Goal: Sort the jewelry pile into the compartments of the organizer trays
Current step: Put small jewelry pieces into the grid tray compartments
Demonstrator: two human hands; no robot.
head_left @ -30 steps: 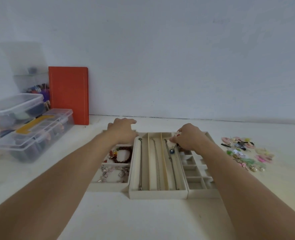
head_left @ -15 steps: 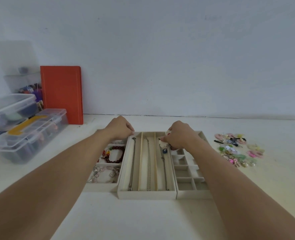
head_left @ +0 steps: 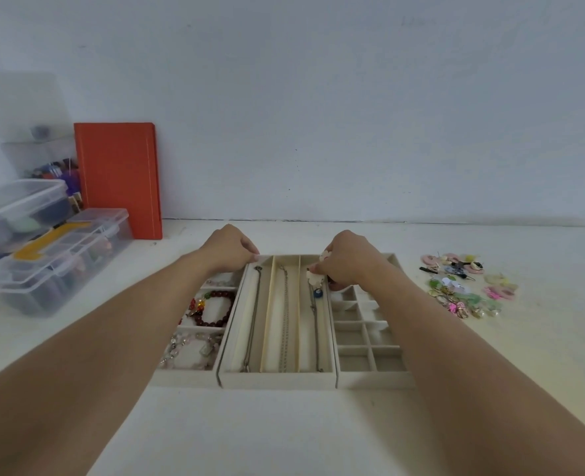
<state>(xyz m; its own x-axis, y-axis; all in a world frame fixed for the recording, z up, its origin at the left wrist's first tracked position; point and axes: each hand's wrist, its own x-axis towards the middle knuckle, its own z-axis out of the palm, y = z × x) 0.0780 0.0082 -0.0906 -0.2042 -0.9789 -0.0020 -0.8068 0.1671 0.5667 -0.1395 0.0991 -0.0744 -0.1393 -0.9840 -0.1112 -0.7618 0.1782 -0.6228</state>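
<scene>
Three beige organizer trays sit side by side. The middle tray [head_left: 277, 380] has three long slots, each with a chain necklace. My right hand [head_left: 347, 261] pinches the top of the necklace with a blue pendant [head_left: 317, 293] in the right slot. My left hand [head_left: 227, 249] grips the far left corner of the middle tray. The left tray [head_left: 184, 376] holds a dark red bead bracelet [head_left: 215, 309] and a pale bracelet [head_left: 189, 348]. The right tray [head_left: 373, 381] is a grid of small compartments. The jewelry pile [head_left: 462, 286] lies on the table to the right.
Clear plastic storage boxes [head_left: 43, 255] stand at the left, with an orange book [head_left: 121, 180] leaning on the wall behind them. The white wall runs close behind the trays.
My right hand has slid slightly nearer along the right slot with the necklace. My left hand moved from the left tray's far edge to the middle tray's corner. The view shifted a little.
</scene>
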